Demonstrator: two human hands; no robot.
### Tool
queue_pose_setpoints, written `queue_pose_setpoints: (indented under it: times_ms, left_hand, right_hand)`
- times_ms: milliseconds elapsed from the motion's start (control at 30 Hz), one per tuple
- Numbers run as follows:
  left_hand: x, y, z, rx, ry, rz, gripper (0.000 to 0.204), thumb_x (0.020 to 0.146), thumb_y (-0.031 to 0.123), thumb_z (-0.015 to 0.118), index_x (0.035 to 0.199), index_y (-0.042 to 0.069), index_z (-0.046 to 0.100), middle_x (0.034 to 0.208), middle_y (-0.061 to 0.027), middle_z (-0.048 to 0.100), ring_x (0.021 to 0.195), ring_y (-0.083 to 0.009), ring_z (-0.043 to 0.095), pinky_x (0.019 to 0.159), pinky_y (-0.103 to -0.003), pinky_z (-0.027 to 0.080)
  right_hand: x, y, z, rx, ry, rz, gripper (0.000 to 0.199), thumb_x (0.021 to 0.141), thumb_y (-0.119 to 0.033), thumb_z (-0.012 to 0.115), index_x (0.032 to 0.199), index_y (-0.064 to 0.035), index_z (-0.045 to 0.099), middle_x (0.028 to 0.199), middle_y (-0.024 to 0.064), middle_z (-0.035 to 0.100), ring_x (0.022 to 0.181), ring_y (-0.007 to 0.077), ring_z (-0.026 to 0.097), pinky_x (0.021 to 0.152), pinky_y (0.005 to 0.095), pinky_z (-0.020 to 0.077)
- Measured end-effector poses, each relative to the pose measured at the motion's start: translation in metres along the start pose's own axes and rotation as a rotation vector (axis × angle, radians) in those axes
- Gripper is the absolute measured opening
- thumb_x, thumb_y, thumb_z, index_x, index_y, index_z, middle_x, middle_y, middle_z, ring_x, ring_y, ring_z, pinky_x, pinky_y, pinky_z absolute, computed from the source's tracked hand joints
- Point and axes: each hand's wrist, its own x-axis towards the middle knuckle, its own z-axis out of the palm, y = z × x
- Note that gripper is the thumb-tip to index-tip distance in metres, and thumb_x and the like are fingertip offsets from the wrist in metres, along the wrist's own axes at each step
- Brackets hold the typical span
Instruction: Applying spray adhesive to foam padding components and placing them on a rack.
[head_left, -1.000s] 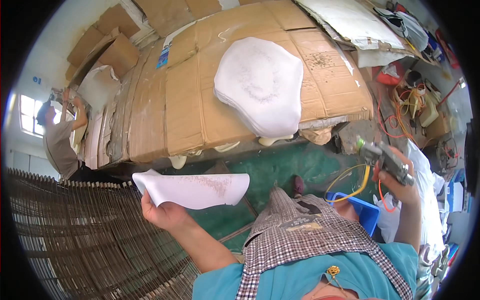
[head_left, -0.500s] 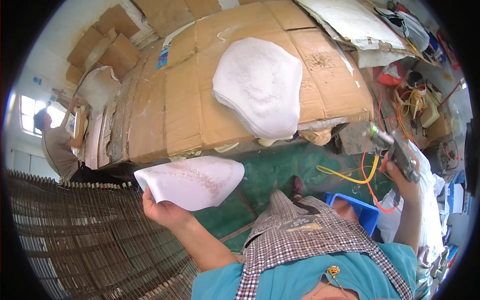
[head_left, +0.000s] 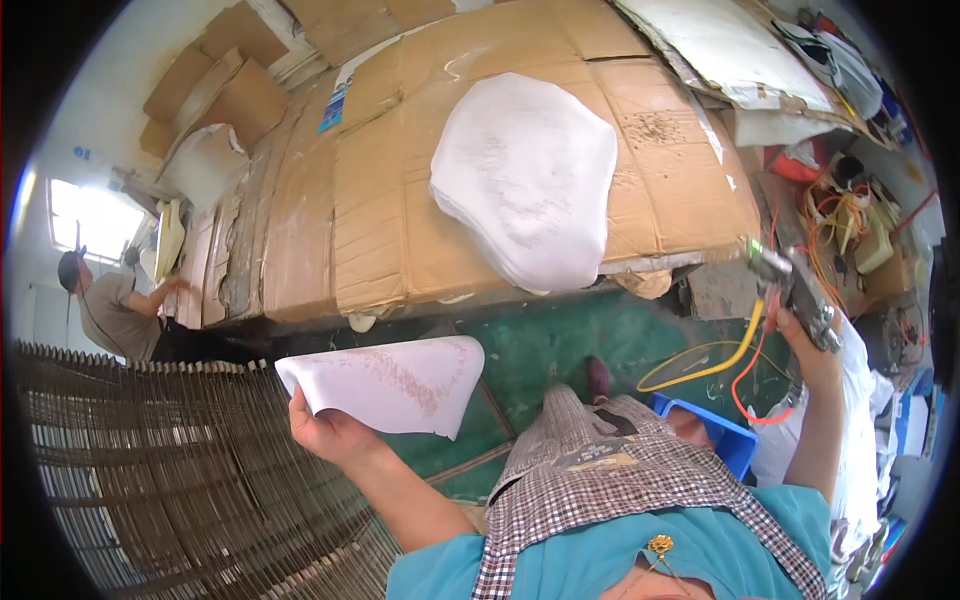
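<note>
My left hand (head_left: 328, 428) pinches the left edge of a thin white sheet (head_left: 400, 385). The sheet bends over at that edge, and brownish speckles run across its face. Off to the right, my right hand (head_left: 808, 338) is closed round a metal spray gun (head_left: 795, 290) with a green part near its front. A yellow hose (head_left: 740, 345) and an orange hose (head_left: 738, 375) hang below the gun. In front of me lies a stack of similar white rounded sheets (head_left: 530, 180), its top one marked with faint grey-brown speckles.
Flattened cardboard (head_left: 365, 220) covers the table under the stack. A slatted rack (head_left: 180, 460) fills the lower left. Near my right side are a blue bin (head_left: 738, 445) and white plastic bags (head_left: 850, 400). Beyond the rack, a co-worker (head_left: 125, 310) stands at the table's left end.
The sheet in my left hand has tilted, its far edge dropping a little. My right hand and the spray gun have shifted slightly. The co-worker's arm has lowered.
</note>
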Motion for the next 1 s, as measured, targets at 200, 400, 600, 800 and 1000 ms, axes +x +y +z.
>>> queue_pose_setpoints:
  times_ms: [200,400,600,800,1000]
  left_hand:
    - [0.001,-0.003,-0.009,0.025,0.172,0.098,0.029,0.082,0.016,0.046,0.1,-0.005,0.052,0.094,-0.0146,0.06,0.087,-0.0279,0.059,0.078,-0.041,0.049]
    - [0.013,-0.019,-0.018,-0.027,0.393,0.139,0.024,0.076,0.009,0.054,0.097,-0.002,0.053,0.093,-0.0128,0.06,0.086,-0.0258,0.06,0.08,-0.04,0.049]
    - [-0.014,-0.014,-0.036,-0.073,0.47,0.226,0.026,0.078,0.007,0.049,0.101,-0.006,0.051,0.099,-0.0158,0.058,0.091,-0.0275,0.059,0.082,-0.04,0.048]
    - [-0.047,-0.014,-0.077,-0.111,0.813,0.197,0.039,0.079,0.01,0.044,0.113,-0.008,0.044,0.114,-0.0185,0.051,0.108,-0.0307,0.049,0.094,-0.045,0.039]
    - [-0.09,-0.026,-0.243,-0.321,0.936,0.083,0.036,0.078,0.009,0.044,0.11,-0.009,0.045,0.111,-0.0188,0.053,0.106,-0.0316,0.05,0.094,-0.045,0.039]
  right_hand:
    - [0.075,0.035,0.008,-0.122,-0.028,-0.005,0.043,0.078,-0.007,0.06,0.119,-0.0011,0.049,0.086,-0.0009,0.055,0.078,0.0074,0.051,0.073,0.0222,0.0423]
    - [0.243,0.105,0.083,-0.644,0.043,-0.154,0.046,0.078,-0.011,0.062,0.121,-0.0057,0.048,0.09,0.004,0.055,0.08,0.0102,0.052,0.07,0.0227,0.0418]
    - [0.153,0.151,0.259,-0.327,-1.015,-0.008,0.046,0.083,-0.031,0.059,0.116,-0.0009,0.05,0.115,0.0141,0.054,0.099,0.0223,0.056,0.086,0.0332,0.0435]
    - [0.013,0.22,0.419,0.946,-0.789,1.278,0.062,0.081,-0.053,0.048,0.119,-0.0045,0.046,0.112,0.0105,0.055,0.101,0.0229,0.054,0.087,0.0409,0.0424]
    - [0.029,0.268,0.512,0.701,-0.765,1.096,0.04,0.069,0.003,0.048,0.109,0.0005,0.048,0.101,0.0123,0.057,0.094,0.0262,0.057,0.087,0.0372,0.0456]
